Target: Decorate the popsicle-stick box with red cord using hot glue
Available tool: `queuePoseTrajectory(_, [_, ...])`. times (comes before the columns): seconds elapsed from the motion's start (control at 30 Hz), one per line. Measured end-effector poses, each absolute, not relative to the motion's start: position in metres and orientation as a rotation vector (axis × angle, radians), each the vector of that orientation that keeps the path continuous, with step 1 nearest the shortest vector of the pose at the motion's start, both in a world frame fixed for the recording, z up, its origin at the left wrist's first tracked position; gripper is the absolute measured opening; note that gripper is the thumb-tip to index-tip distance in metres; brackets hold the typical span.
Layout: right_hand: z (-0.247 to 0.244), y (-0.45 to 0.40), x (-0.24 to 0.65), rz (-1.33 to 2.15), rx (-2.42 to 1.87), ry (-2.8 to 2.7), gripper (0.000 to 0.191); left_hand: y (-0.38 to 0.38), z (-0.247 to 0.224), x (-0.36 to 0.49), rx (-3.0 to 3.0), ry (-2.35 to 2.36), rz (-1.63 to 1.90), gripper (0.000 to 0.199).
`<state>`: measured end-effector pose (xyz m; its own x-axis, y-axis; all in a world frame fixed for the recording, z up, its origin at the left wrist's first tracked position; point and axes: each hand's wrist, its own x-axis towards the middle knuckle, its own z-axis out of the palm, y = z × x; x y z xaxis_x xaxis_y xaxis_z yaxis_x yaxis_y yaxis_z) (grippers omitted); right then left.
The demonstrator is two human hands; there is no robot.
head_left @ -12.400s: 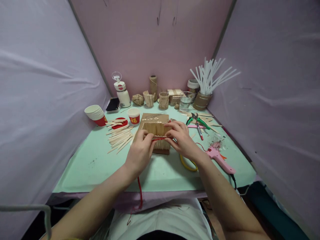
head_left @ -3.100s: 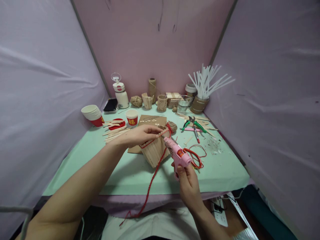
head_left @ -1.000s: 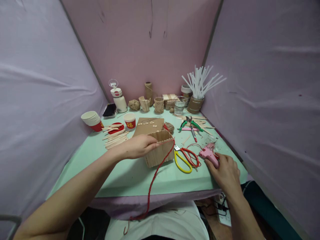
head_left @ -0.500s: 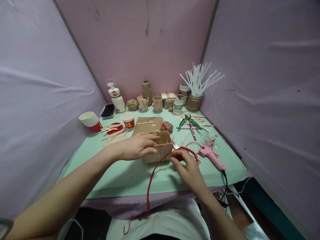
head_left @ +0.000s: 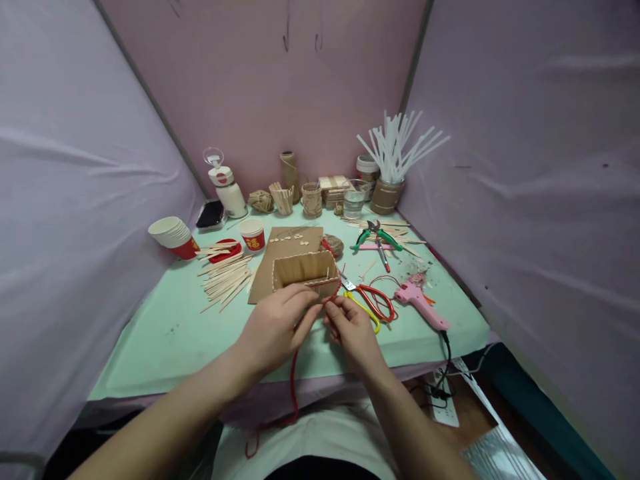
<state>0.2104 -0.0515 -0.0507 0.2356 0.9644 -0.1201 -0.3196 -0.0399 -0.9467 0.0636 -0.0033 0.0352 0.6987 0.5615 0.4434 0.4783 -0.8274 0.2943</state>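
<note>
A small open-topped wooden box [head_left: 295, 268] with a scalloped rim stands on the table in front of me. A red braided cord [head_left: 294, 383] runs along its right corner, passes between my hands and hangs over the table edge onto my lap. My right hand [head_left: 353, 330] pinches the cord close to the box's near side. Against the near wall, my left hand [head_left: 277, 323] has its thumb and fingers closed on the same cord; its fingers hide part of that wall. Red-and-yellow-handled scissors [head_left: 376, 303] lie just right of the box.
A pink glue gun [head_left: 423, 303] with a black cable lies at the right. Behind the box are cardboard [head_left: 285, 248] with small wooden pieces, a twine ball [head_left: 333, 246] and green-handled pliers [head_left: 376, 235]. Wooden sticks [head_left: 227, 280] and paper cups [head_left: 175, 237] are at the left.
My left hand has moved from the box's top to its near side and closed on the red cord. My right hand has moved left and pinches the cord. The box has turned slightly.
</note>
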Motion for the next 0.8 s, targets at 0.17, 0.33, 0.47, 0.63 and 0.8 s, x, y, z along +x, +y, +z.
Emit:
queuePoseTrajectory(0.17, [-0.048,-0.057,0.211,1.298,-1.097,-0.793,0.034,-0.014,0.018,0.086,2.518,1.207,0.587,0.022])
queuePoseTrajectory(0.33, [-0.041,-0.071,0.218,1.112,-1.245,-1.19,0.022,-0.011,0.016,0.103,2.39,1.312,0.49,0.022])
queuePoseTrajectory(0.47, [-0.029,-0.072,0.248,0.857,-1.416,-1.547,0.017,-0.01,0.01,0.105,2.366,1.298,0.583,0.017])
queuePoseTrajectory(0.63, [-0.005,-0.042,0.291,0.287,-1.308,-1.807,0.031,-0.012,0.01,0.101,2.375,1.307,0.659,0.015])
queuePoseTrajectory(0.8, [0.014,-0.008,0.3,0.259,-1.065,-2.235,0.033,-0.016,0.01,0.095,2.424,1.326,0.782,0.015])
